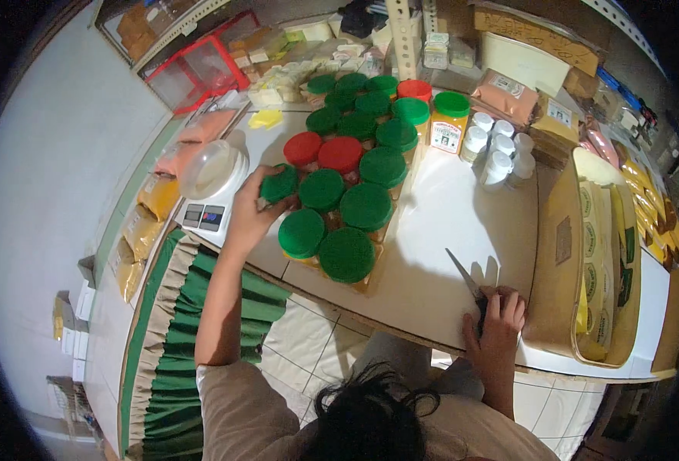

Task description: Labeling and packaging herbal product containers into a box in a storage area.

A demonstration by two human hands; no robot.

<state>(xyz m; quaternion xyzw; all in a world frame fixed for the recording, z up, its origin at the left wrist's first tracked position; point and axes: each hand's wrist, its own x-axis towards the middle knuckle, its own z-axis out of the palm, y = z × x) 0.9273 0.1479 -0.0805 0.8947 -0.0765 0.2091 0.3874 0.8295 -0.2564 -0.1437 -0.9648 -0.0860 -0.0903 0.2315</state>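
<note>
My left hand [250,210] grips a green-lidded jar [279,183], fingers and thumb around the lid, at the left edge of a cluster of jars. Right beside it stand a jar with a red lid [302,148] and one with a green lid [321,189]. My right hand [498,320] rests near the table's front edge, closed around the dark handle of a pointed bladed tool [460,267]. Whether that tool is scissors or a knife cannot be told. Its blade points away from me across the white tabletop [417,282].
A kitchen scale [201,218] bearing a plastic bowl [210,167] stands left. Several white-capped bottles [498,164] and a labelled jar of orange powder [448,135] are at the back. An upright box [554,271] holding printed packets stands right. Powder bags [158,196] line the left ledge.
</note>
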